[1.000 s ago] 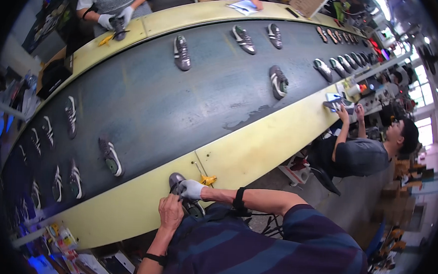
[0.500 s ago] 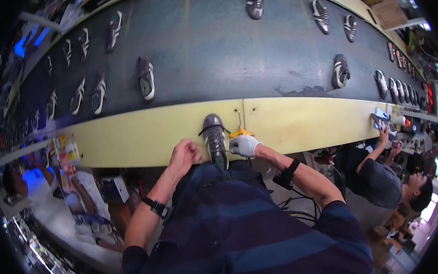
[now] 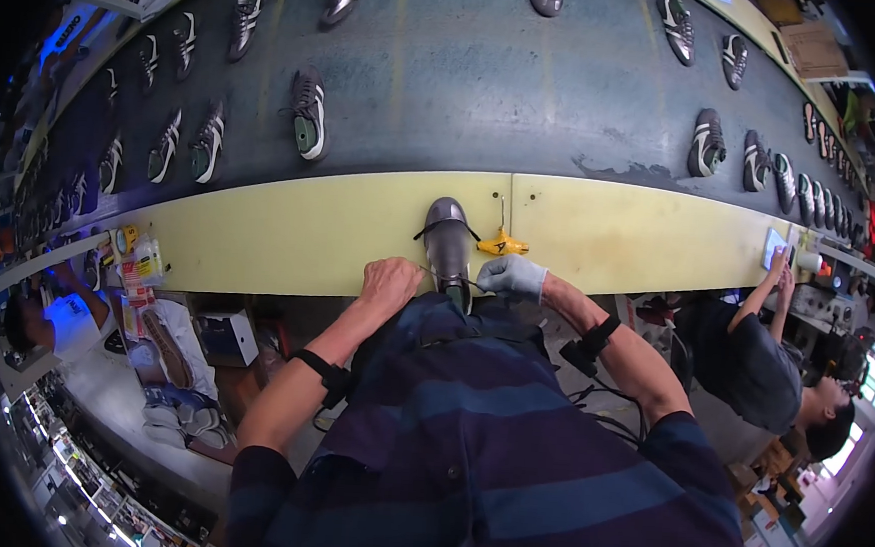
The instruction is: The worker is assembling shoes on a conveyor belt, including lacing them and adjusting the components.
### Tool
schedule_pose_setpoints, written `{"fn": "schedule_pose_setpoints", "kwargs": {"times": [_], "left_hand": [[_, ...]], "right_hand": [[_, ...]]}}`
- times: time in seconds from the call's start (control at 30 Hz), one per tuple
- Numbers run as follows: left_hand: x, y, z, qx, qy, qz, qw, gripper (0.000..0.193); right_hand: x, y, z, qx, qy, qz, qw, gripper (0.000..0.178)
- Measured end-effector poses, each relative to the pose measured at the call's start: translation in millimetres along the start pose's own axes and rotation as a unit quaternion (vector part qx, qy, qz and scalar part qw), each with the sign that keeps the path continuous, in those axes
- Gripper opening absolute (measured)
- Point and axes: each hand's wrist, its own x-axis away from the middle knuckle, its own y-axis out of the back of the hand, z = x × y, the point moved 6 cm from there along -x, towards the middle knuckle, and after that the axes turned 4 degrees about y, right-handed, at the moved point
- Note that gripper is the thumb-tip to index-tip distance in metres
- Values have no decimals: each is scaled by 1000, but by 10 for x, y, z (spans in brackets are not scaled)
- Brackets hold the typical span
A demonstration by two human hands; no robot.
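A dark metallic sneaker (image 3: 448, 236) lies toe away from me at the near edge of the pale yellow ledge, its heel end close to my body. My bare left hand (image 3: 390, 283) is closed just left of it, pinching a thin dark shoelace (image 3: 426, 270) that runs to the shoe. On the other side, my right hand (image 3: 513, 276), in a pale glove, is closed with its fingertips close to the shoe's opening. What those fingertips hold is too small to make out. A yellow-handled tool (image 3: 502, 245) with a thin metal shaft rests just beyond my right hand.
Past the yellow ledge (image 3: 611, 224) runs a wide dark belt (image 3: 448, 104) bearing several similar sneakers (image 3: 309, 115). A co-worker (image 3: 759, 343) at the right has both hands near a bluish flat item (image 3: 776, 248). Another person (image 3: 59, 321) is at far left, near a taped-up shelf of supplies.
My left hand has closed and come nearer the shoe; it was blurred and apart before. The view has shifted. Another sneaker appears on the far belt, and the co-worker's hands no longer hold a shoe.
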Motion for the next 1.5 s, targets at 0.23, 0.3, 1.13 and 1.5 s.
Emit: {"fn": "schedule_pose_setpoints", "kwargs": {"times": [0.23, 0.3, 1.13, 1.5], "left_hand": [[-117, -322, -140, 550, 286, 196, 760, 27], [-166, -367, -128, 516, 262, 195, 792, 26], [-151, -431, -142, 563, 293, 332, 698, 16], [72, -472, 37, 298, 159, 87, 937, 13]], "right_hand": [[-171, -121, -37, -349, 44, 65, 934, 18], [-216, -151, 60, -439, 53, 29, 896, 21], [-421, -115, 591, 324, 237, -69, 913, 22], [-231, 278, 103, 266, 81, -71, 958, 17]]}}
